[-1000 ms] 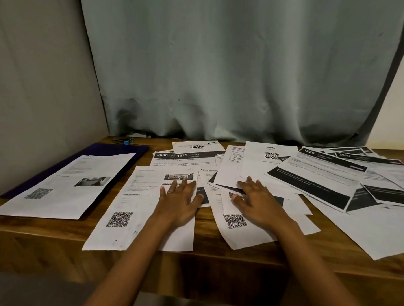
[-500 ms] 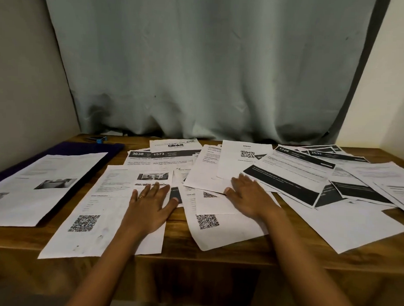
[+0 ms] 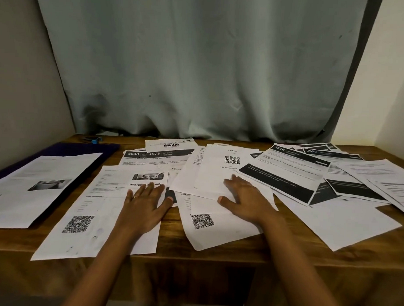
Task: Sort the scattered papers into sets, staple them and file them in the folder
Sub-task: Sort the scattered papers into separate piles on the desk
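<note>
Left hand (image 3: 146,203) lies flat with fingers spread on a QR sheet (image 3: 95,215), right hand (image 3: 247,200) just beside it, flat on overlapping papers (image 3: 207,180) scattered across the bench (image 3: 215,258), the purple folder (image 3: 66,148) well left of both hands under a photo sheet (image 3: 35,188).

Pale green curtain (image 3: 199,72) behind wooden table (image 3: 215,263)

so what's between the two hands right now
Head view: between the left hand and right hand lie a strip of bare wooden table and the left part of a QR-code sheet.
</note>
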### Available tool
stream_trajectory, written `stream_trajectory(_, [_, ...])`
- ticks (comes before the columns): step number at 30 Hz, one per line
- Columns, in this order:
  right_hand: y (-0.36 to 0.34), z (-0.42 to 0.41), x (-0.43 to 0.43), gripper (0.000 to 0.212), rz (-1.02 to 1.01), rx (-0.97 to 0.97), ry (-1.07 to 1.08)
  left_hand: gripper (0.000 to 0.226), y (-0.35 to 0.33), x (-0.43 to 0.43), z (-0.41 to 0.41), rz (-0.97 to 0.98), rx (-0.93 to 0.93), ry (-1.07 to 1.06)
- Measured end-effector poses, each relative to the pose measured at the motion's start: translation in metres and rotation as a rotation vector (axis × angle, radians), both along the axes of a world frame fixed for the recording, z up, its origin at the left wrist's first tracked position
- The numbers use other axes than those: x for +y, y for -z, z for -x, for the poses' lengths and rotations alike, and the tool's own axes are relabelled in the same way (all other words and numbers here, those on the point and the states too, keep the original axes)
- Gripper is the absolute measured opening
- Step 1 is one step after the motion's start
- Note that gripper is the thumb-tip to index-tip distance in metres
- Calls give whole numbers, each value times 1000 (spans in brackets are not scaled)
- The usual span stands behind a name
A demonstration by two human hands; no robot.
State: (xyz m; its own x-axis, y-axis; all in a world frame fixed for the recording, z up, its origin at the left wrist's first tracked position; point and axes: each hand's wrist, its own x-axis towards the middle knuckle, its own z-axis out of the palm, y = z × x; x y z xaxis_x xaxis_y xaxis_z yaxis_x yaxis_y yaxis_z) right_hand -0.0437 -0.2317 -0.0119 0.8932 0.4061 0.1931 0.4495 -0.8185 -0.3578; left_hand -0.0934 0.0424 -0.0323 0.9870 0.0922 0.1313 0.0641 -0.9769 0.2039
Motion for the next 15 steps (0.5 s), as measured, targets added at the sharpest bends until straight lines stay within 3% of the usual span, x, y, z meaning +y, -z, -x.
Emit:
stream_trajectory(2, [3,-1,0,65,52,60,14,85,0,0,0,3,1,1])
stream_trajectory(6, [1,1,1,53,-2,-48,15,69,0,1,0,-7,-8,-5])
stream_trajectory(11, [-5,8,3,41,-9,-113,-7,66,-5,3,1,-16,34,-25])
stream_trajectory(15, [-6,13,3,57,11,-164,-77,64,-10,10,0,-11,63,-29])
